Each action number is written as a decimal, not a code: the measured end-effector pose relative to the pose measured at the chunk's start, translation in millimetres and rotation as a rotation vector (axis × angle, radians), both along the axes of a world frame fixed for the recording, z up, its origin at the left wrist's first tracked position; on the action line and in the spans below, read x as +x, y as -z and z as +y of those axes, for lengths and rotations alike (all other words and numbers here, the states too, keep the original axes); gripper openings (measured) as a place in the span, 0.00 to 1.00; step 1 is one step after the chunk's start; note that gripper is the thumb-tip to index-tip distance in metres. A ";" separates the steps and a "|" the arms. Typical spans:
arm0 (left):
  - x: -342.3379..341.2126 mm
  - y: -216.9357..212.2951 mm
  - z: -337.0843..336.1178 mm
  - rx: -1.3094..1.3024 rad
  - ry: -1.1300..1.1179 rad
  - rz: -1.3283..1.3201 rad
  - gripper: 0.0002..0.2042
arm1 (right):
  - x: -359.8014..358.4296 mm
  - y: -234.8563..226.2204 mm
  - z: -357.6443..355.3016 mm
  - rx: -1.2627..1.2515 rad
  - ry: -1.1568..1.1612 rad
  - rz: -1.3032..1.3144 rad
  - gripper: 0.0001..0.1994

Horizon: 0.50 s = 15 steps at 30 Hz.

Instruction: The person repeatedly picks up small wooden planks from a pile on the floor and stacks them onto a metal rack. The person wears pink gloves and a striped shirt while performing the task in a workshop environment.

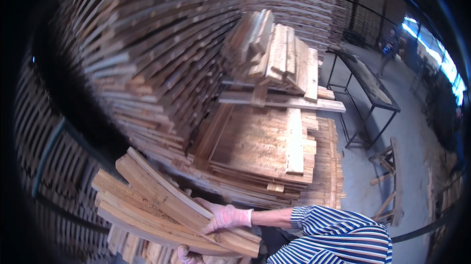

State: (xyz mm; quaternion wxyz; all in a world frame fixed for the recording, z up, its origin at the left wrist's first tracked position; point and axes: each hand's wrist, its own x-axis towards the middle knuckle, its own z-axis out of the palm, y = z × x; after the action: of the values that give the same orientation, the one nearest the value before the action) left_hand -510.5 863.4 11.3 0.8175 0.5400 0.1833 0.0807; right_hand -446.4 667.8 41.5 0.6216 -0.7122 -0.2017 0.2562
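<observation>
I carry a bundle of several rough wooden planks [162, 205] at the lower left, tilted down toward the right. My right hand [226, 216], in a pale pink glove below a blue-and-white striped sleeve, lies on top of the bundle near its right end and clamps it. My left hand [184, 253], also gloved, supports the bundle from underneath at the picture's bottom edge; most of that hand is hidden by the planks.
Tall stacks of planks [147, 58] wall in the left and back. A low flat stack [265, 141] lies ahead, with a higher pile of boards [274, 53] behind it. To the right stand a metal-frame table [368, 87] and a wooden trestle [390, 166] on concrete floor. A person [390, 46] is far back.
</observation>
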 end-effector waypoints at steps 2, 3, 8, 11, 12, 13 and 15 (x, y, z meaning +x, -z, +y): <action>26.2 -45.4 -25.8 0.078 0.116 -0.075 0.31 | 5.7 12.0 -18.3 0.188 0.018 -0.127 0.65; 35.8 -67.0 -37.2 0.111 0.166 -0.114 0.31 | 2.8 -10.5 -34.1 0.242 0.062 -0.112 0.68; 90.8 -173.5 -112.1 0.250 0.390 -0.329 0.33 | 15.8 -101.4 -120.9 0.478 0.328 -0.284 0.66; 140.6 -245.0 -140.8 0.323 0.511 -0.487 0.34 | 63.3 -159.8 -172.2 0.312 0.538 -0.485 0.59; 170.2 -271.5 -150.9 0.329 0.568 -0.544 0.34 | 81.4 -181.1 -189.1 0.251 0.601 -0.543 0.58; 207.6 -301.2 -151.2 0.394 0.632 -0.539 0.31 | 104.3 -204.6 -197.8 0.232 0.640 -0.607 0.56; 250.4 -367.1 -226.9 0.317 0.832 -0.637 0.29 | 170.4 -222.9 -228.2 0.461 0.636 -0.624 0.54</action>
State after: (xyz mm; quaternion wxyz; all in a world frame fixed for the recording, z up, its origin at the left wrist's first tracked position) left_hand -260.0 636.5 378.4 0.7042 0.6322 -0.3169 -0.0632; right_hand -276.0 439.6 264.4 0.7201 -0.6254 -0.2022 -0.2224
